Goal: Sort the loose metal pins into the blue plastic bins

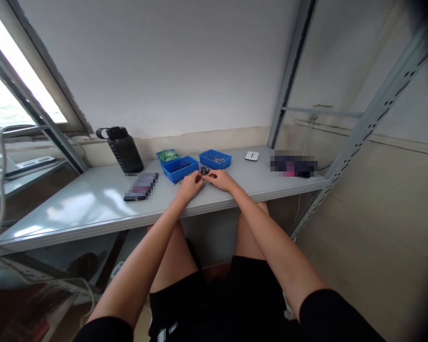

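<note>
Room: plain pale wall (164,71), window (24,90) on my left, grey worktop (100,202) on a metal shelf frame.
Left hand: mine (191,185), fingers curled in at the near edge of the loose parts; can't tell if they grip one, too small.
Right hand: mine (219,179), fingertips bunched against the left's; can't tell if they grip a part either.
Loose pile: small slim dark-and-silvery parts (204,169), on the worktop just beyond my fingertips, between the two bins.
Left bin: open blue plastic box (182,175), dark small parts inside.
Right bin: open blue plastic box (224,164), silvery slim parts inside.
Back left: green packet (169,155), behind the left bin.
Progress: partway, my read; parts in both bins, loose pile not yet handled.
</note>
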A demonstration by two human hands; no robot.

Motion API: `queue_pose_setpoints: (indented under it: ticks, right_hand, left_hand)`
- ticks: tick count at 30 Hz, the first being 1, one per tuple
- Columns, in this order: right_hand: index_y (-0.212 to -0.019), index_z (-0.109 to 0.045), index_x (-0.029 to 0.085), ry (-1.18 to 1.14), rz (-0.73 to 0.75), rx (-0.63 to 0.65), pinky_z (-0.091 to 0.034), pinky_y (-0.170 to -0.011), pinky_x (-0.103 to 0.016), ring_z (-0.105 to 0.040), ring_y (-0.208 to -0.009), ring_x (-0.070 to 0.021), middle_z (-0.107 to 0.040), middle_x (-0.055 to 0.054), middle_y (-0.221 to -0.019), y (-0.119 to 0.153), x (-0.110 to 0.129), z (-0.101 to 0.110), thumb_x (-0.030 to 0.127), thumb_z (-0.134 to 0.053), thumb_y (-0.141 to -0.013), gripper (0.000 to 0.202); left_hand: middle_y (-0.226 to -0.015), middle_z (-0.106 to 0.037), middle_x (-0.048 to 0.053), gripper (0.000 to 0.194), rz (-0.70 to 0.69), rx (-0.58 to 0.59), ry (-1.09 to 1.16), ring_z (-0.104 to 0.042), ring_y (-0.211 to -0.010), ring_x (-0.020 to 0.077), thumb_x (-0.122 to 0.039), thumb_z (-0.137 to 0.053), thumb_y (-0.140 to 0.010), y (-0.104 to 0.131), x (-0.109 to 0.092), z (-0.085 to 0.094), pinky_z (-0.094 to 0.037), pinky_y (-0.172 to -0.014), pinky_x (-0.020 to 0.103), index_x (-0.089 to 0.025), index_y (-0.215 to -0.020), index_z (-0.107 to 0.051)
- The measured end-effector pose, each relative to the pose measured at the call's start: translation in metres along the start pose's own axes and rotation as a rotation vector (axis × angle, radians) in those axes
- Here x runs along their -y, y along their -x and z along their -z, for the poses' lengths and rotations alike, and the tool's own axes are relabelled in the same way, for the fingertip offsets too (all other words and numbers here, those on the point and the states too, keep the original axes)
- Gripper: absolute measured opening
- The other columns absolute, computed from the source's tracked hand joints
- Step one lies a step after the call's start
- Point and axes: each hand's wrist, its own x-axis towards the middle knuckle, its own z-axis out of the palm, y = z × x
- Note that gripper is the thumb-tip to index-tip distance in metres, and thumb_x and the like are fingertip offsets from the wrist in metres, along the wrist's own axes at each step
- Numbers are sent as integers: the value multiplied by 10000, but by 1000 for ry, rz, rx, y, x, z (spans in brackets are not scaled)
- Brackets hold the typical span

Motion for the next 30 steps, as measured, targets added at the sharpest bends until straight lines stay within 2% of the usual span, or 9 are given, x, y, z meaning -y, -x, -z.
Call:
queue_pose_setpoints:
  ticks: [14, 20, 25, 27, 30]
  right_hand:
    - [-804, -701, 177, 27, 12, -16, -358, -626, -222, -560, -668, -136, -690, -23, -734, -3, -6, -4, 331, -557, -861, 218]
    - [-801, -696, 171, 24, 22, -2, -354, -605, -214, -548, -637, -124, -677, -14, -705, -2, -3, -2, 353, -550, -873, 244]
    - [-759, -685, 175, 9, 25, -8, -349, -605, -218, -539, -647, -128, -661, -12, -690, -1, -1, -1, 484, -483, -898, 394]
    - [-782, -692, 181, 4, 18, -5, -348, -605, -220, -543, -653, -131, -664, -9, -698, -1, -1, -1, 508, -519, -871, 380]
    - [-804, -696, 183, 3, 9, -12, -350, -624, -224, -549, -674, -134, -676, -14, -737, -1, -3, -1, 463, -541, -862, 326]
  left_hand:
    - [-863, -701, 57, 168, -65, 2, 26, -623, -778, 201, -306, -559, -864, -2, 1, 0, -470, -732, 297, -187, -876, -677]
    - [-877, -695, 56, 160, -62, -17, 26, -631, -811, 207, -303, -538, -880, -2, 2, 0, -470, -751, 301, -194, -862, -652]
    - [-861, -703, 53, 118, -20, -28, 26, -648, -800, 213, -280, -525, -877, -2, 5, -2, -470, -708, 294, -203, -862, -614]
    - [-842, -707, 45, 101, -18, -11, 31, -653, -784, 210, -269, -529, -869, -2, 5, -2, -468, -693, 287, -211, -856, -610]
    - [-840, -708, 47, 111, -27, 3, 37, -651, -778, 210, -271, -530, -867, -1, 2, -1, -466, -698, 289, -209, -876, -622]
